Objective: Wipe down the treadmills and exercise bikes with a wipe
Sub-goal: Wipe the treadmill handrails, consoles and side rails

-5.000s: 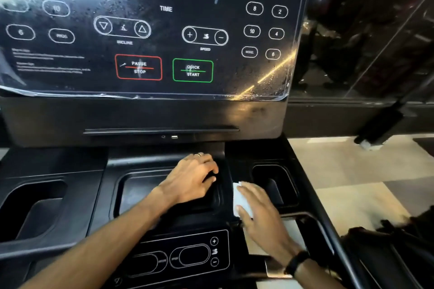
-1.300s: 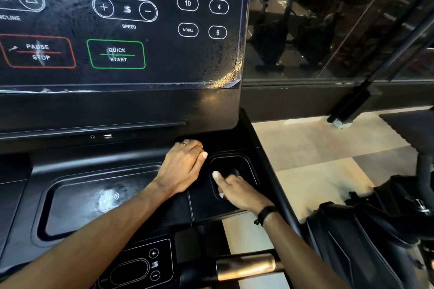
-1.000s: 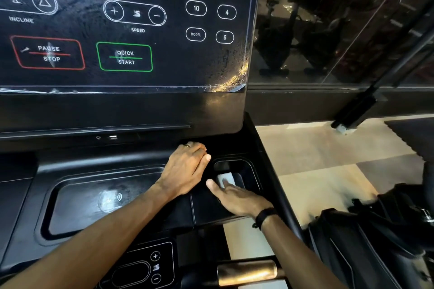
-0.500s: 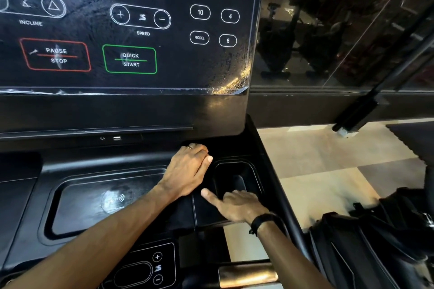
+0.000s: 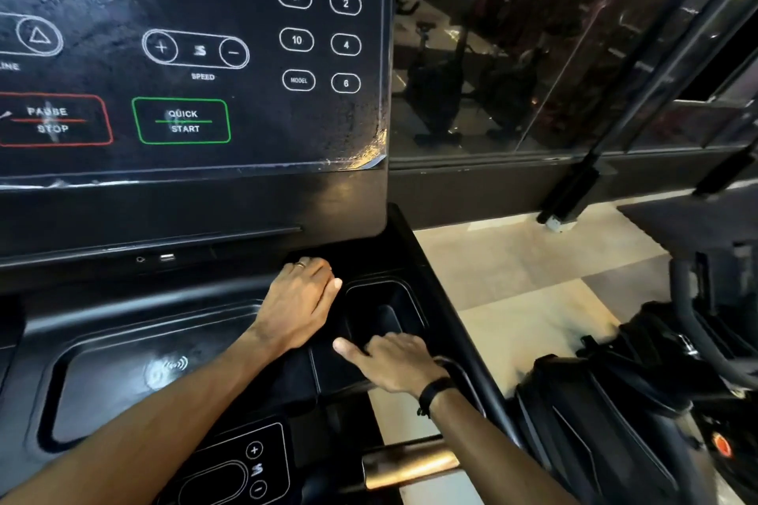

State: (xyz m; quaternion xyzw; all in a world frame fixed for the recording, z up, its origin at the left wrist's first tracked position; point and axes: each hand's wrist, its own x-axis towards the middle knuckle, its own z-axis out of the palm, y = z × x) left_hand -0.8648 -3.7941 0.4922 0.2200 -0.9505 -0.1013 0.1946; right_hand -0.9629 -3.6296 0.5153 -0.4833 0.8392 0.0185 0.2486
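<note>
A person's left hand (image 5: 301, 305) lies flat, fingers together, on the treadmill console (image 5: 123, 373); at its 5 o'clock the right hand (image 5: 393, 361), thumb extended, fingers curled at the cup holder (image 5: 383, 312) rim, wipe hidden

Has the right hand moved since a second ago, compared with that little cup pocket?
Yes. The right hand has slid back toward the person, out of the cup pocket to its near rim. The left hand stays put.
</note>
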